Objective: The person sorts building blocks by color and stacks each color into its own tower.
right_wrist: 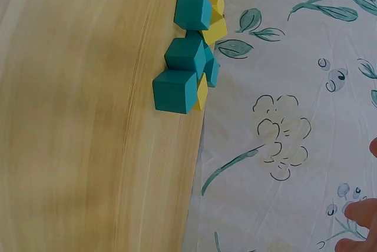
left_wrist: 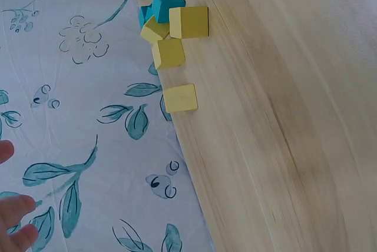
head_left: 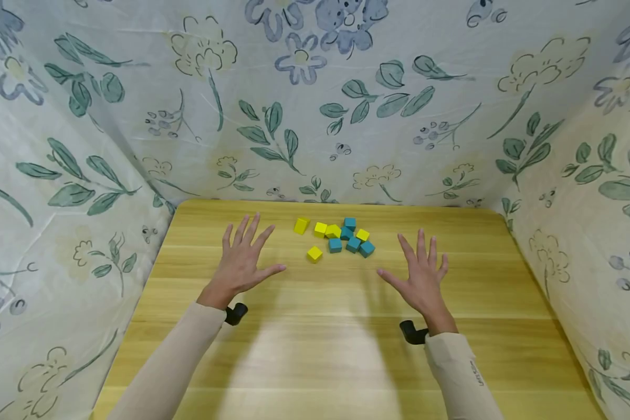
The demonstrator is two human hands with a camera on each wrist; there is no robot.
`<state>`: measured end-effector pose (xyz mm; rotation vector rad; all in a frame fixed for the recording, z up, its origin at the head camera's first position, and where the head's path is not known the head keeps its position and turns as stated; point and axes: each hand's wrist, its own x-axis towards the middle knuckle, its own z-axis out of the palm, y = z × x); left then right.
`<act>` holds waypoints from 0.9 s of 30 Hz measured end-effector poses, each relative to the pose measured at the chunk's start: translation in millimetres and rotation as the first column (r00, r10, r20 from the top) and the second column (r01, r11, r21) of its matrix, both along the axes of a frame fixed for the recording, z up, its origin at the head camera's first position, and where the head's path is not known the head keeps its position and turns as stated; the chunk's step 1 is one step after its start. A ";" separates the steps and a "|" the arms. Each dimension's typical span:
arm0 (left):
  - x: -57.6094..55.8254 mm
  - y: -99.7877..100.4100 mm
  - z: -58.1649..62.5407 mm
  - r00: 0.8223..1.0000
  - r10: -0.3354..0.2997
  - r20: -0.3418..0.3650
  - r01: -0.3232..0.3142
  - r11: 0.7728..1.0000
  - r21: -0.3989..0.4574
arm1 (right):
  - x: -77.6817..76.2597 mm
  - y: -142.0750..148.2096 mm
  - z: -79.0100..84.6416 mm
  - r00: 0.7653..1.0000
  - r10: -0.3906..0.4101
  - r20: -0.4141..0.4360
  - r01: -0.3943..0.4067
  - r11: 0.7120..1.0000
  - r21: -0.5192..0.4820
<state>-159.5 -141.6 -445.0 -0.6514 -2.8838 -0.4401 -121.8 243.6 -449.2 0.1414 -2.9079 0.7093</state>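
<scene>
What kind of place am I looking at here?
Probably a staged tabletop recording booth, not a lived-in room: a wooden table screened on three sides by floral cloth, with only small yellow and teal cubes between the open left hand and right hand.

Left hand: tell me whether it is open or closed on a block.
Open. The left hand hovers over the table with fingers spread, holding nothing; the nearest yellow block lies apart from it.

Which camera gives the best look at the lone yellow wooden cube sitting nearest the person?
The left wrist view: the lone yellow wooden cube shows large and sharp there, at the near edge of the cluster. The head view shows it small, apart from the other cubes. In the right wrist view I cannot pick it out.
</scene>
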 end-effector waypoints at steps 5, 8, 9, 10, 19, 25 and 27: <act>-0.6 1.2 -0.8 1.000 -0.009 -0.026 0.010 1.000 0.018 | -0.4 0.3 -0.9 1.000 -0.005 -0.031 0.004 1.000 -0.018; -1.4 2.4 -1.4 0.999 -0.019 -0.029 0.021 0.999 0.041 | -1.2 -0.3 -2.6 0.999 -0.001 -0.049 -0.001 0.999 -0.042; -1.9 3.0 -1.5 0.999 -0.024 -0.025 0.026 0.998 0.049 | -1.8 -1.0 -3.5 0.998 -0.001 -0.058 -0.002 0.999 -0.052; -2.6 3.8 -2.1 0.999 -0.031 -0.021 0.032 0.998 0.060 | -2.6 -1.9 -4.8 0.998 -0.001 -0.065 -0.003 0.998 -0.064; -18.8 19.5 -22.3 0.993 -0.057 0.099 0.040 0.985 0.168 | -17.0 -23.5 -24.3 0.998 0.000 -0.064 -0.017 0.965 -0.261; -31.3 34.0 -43.8 0.962 -0.013 0.272 -0.045 0.977 0.208 | -33.4 -42.7 -44.9 0.997 0.072 -0.010 -0.071 0.936 -0.345; -34.1 40.2 -50.5 0.945 0.003 0.327 -0.077 0.974 0.212 | -40.0 -49.6 -52.1 0.994 0.110 0.020 -0.094 0.922 -0.376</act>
